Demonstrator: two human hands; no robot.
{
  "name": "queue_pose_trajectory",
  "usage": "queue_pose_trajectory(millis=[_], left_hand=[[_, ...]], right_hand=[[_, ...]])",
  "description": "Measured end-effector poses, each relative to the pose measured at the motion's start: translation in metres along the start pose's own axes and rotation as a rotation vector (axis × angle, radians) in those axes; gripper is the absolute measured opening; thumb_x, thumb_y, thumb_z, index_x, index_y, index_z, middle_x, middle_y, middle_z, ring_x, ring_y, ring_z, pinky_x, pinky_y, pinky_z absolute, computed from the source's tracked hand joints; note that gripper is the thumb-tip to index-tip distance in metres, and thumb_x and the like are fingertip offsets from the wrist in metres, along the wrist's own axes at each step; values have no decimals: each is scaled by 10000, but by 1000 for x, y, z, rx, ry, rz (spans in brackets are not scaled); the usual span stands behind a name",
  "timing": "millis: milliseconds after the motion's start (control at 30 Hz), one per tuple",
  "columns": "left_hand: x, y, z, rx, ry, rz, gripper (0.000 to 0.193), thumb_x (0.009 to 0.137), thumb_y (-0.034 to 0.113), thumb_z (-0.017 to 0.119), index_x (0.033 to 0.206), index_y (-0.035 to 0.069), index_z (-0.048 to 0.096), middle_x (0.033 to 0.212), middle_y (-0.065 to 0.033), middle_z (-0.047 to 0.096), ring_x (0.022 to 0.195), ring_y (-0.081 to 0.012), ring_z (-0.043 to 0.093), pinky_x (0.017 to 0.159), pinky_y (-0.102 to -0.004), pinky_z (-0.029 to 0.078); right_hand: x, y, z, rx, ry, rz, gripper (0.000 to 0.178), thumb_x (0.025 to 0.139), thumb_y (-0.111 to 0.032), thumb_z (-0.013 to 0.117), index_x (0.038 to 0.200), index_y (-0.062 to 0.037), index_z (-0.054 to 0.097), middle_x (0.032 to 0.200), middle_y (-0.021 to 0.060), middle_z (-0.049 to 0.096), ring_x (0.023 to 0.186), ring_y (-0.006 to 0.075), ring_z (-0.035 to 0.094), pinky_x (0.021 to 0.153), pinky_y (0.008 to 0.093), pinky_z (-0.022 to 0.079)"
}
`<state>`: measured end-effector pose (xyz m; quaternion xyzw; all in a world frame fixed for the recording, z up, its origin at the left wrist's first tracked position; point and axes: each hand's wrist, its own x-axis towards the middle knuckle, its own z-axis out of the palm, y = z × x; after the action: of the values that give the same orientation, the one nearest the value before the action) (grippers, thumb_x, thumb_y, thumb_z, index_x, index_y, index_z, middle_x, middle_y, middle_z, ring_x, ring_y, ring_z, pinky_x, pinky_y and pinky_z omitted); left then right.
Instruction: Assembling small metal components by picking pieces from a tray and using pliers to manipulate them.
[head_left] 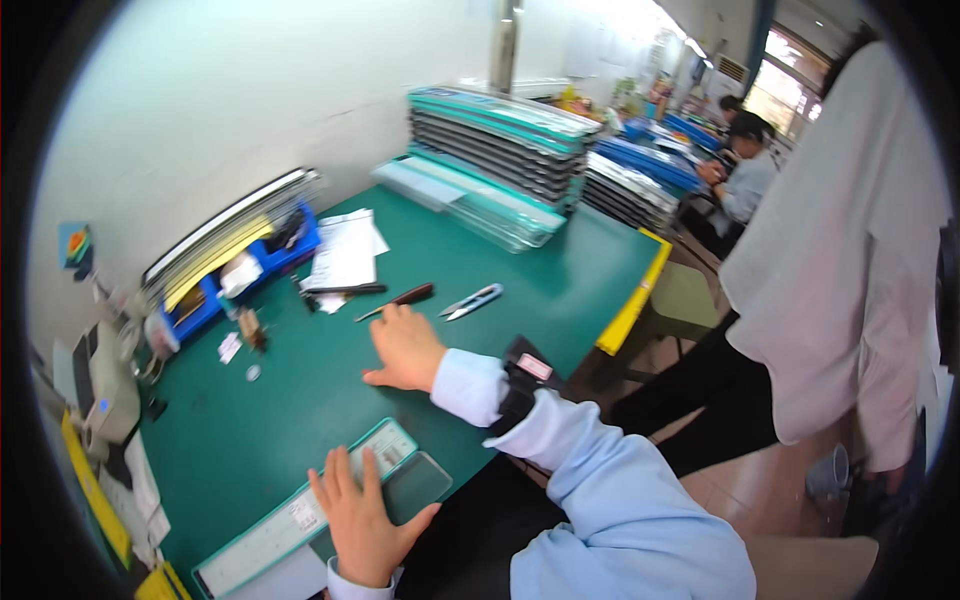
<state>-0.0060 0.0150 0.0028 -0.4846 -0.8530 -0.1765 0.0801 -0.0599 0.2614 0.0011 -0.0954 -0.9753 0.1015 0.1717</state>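
Note:
My left hand point(365, 525) is spread over the near edge of the table, its fingers reaching across a long, narrow, teal-edged case point(265, 535) with white labels. Whether the fingertips press on it I cannot tell. My right hand point(408, 350) is stretched forward over the green table, thumb apart from the fingers. Just beyond its fingertips lies a slim pointed tool with a dark red handle point(408, 294); contact is unclear. To the right of that tool lie small thread snips with pale blue handles point(475, 301). A clear plastic piece point(425, 482) sits beside the labelled case.
Teal and clear cases point(500, 150) are stacked at the back. A blue bin point(255, 265) and papers point(345, 250) stand at the left back. A person in a pale shirt point(830, 270) stands close at right, beside a stool point(680, 300). Another person point(750, 180) sits farther off.

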Motion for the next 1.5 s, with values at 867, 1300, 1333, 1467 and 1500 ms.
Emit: queue_pose_trajectory(millis=[867, 1300, 1333, 1467, 1500], left_hand=[[8, -2, -10, -105, -57, -112, 913, 637, 550, 747, 1302, -11, 471, 1308, -283, 421, 1267, -427, 375, 1065, -628, 199], [14, -4, -13, -148, -208, -172, 950, 576, 552, 767, 1339, 60, 485, 1370, -272, 383, 1280, -443, 365, 1063, -643, 194], [13, -3, -13, -151, -209, -174, 947, 576, 557, 764, 1337, 63, 490, 1375, -270, 383, 1280, -443, 367, 1062, -645, 195], [13, -2, -13, -151, -206, -186, 949, 562, 552, 772, 1334, 72, 497, 1378, -265, 387, 1281, -440, 373, 1061, -647, 198], [14, -2, -14, -152, -208, -185, 952, 556, 548, 777, 1333, 74, 499, 1379, -263, 388, 1282, -438, 374, 1061, -647, 199]], right_hand=[[-22, -45, -48, 1252, 360, -176, 342, 942, -53, 434, 1279, -9, 410, 1061, 116, 487, 928, 171, 492, 757, 283, 454], [-51, -56, -29, 1308, 404, -380, 545, 962, -560, 284, 1093, -66, 471, 893, 128, 462, 690, 197, 492, 543, 332, 515], [-52, -56, -28, 1304, 394, -381, 556, 960, -567, 275, 1100, -64, 468, 898, 130, 462, 695, 200, 498, 549, 336, 525], [-51, -57, -28, 1267, 380, -406, 565, 959, -574, 257, 1103, -67, 461, 905, 129, 457, 691, 196, 491, 537, 326, 523], [-51, -57, -28, 1269, 373, -404, 565, 959, -574, 257, 1103, -67, 461, 905, 129, 457, 691, 196, 491, 537, 326, 523]])
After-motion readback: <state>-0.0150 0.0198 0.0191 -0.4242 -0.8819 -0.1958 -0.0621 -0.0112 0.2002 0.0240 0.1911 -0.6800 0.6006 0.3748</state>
